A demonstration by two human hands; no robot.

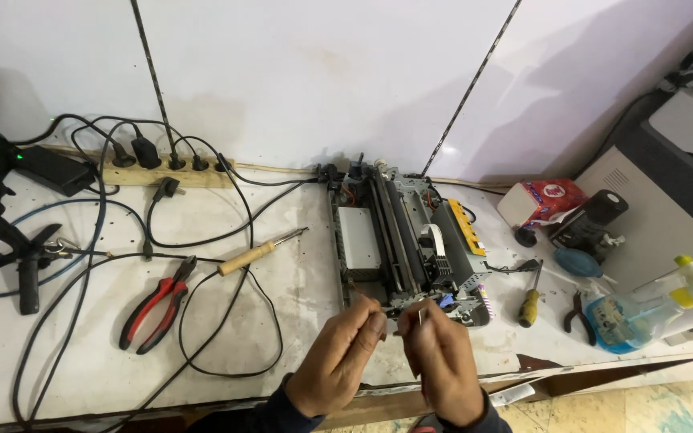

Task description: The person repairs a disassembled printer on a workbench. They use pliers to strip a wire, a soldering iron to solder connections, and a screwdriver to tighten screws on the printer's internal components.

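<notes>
Hands meet just in front of the stripped printer mechanism (407, 244) on the desk (298, 321). Right hand (443, 361) pinches a thin metal pin (421, 315) upright between closed fingers (427, 321), its long axis pointing up toward the mechanism's near edge. Left hand (338, 357) has its fingers (374, 321) closed on something too small to tell, perhaps a fine wire, touching that same front edge. Both hands lie about equally near; the mechanism runs lengthwise away from them toward the wall. Red-handled pliers (158, 305) and a soldering iron (258, 252) lie well apart to the left.
</notes>
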